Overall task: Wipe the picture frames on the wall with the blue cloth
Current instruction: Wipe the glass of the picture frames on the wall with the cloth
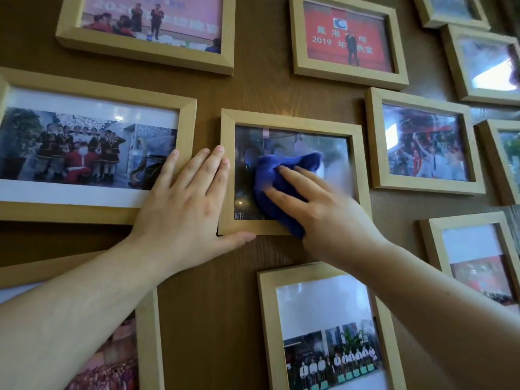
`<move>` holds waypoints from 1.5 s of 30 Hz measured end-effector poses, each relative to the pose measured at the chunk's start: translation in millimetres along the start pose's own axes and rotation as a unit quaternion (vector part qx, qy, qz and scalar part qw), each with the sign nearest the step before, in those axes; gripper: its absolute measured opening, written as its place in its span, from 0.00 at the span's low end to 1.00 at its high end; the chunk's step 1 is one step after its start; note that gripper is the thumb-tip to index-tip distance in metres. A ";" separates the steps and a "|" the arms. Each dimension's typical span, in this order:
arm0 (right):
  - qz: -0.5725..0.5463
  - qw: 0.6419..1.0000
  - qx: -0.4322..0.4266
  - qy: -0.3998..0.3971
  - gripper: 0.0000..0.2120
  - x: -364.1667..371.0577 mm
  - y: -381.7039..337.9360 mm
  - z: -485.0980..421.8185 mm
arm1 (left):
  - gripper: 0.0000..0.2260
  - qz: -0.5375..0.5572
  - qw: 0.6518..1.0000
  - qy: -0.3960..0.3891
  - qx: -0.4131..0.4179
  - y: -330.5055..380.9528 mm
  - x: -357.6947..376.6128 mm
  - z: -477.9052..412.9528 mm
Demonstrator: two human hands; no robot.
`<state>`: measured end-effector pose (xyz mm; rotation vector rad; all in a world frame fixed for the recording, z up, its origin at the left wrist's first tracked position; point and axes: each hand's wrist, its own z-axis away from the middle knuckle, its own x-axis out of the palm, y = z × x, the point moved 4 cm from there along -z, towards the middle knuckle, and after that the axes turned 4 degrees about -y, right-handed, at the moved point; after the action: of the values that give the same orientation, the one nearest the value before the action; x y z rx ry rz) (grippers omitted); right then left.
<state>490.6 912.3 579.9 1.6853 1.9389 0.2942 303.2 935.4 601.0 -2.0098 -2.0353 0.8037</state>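
A small light-wood picture frame [287, 121] hangs in the middle of the brown wood wall. My right hand [326, 209] presses a bunched blue cloth [277, 175] flat against its glass, fingers spread over the cloth, slightly blurred. My left hand [185, 204] lies flat and open on the wall at the frame's left edge, fingertips touching the left rail and thumb along the bottom rail. Part of the photo is hidden under cloth and hand.
Several more light-wood frames surround it: a wide one [90, 88] at left, two above [146, 52] [349, 74], one at right [422, 187], a tall one below [267, 333], others at the right edge. Narrow strips of bare wall separate them.
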 end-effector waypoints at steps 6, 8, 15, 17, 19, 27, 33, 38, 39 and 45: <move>0.000 0.999 -0.053 0.008 0.24 -2.8 -21.9 -21.9 | 0.50 0.006 1.000 -0.009 -0.005 1.3 -0.2 -0.4; 0.007 0.998 -0.056 -0.004 0.23 -4.1 -16.4 -17.6 | 0.50 0.004 1.000 -0.008 -0.006 1.3 -0.4 -0.5; 0.059 0.996 -0.007 -0.068 0.29 -8.2 24.5 19.9 | 0.50 0.000 1.000 -0.004 -0.004 0.0 0.9 -0.4; 0.075 0.994 0.009 -0.077 0.31 -8.0 35.9 26.6 | 0.50 0.007 1.000 -0.004 -0.005 -0.4 0.6 0.0; 0.081 0.994 0.022 -0.071 0.32 -11.7 44.7 32.4 | 0.50 0.013 1.000 -0.003 -0.004 -0.2 0.3 -0.1; 0.087 0.994 0.073 -0.006 0.25 -51.0 49.2 49.5 | 0.45 0.102 0.993 0.048 0.039 14.0 -13.3 5.5; 0.151 0.982 0.084 -0.078 0.24 -78.2 30.0 68.1 | 0.43 0.192 0.971 0.092 0.110 46.5 -27.2 20.1; 0.167 0.963 0.103 -0.183 0.22 -103.5 -4.1 98.2 | 0.43 0.317 0.936 0.095 0.123 66.6 -35.9 38.1; 0.173 0.956 0.111 -0.209 0.21 -105.3 -11.9 105.6 | 0.43 0.336 0.929 0.090 0.127 71.5 -37.3 44.6; 0.204 0.910 0.176 -0.316 0.28 -148.4 -78.1 150.2 | 0.43 0.426 0.880 0.088 0.192 109.1 -50.6 89.6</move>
<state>514.1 726.4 455.1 2.0764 1.1964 -0.4398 359.5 858.0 485.5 -2.5604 -0.7303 0.9932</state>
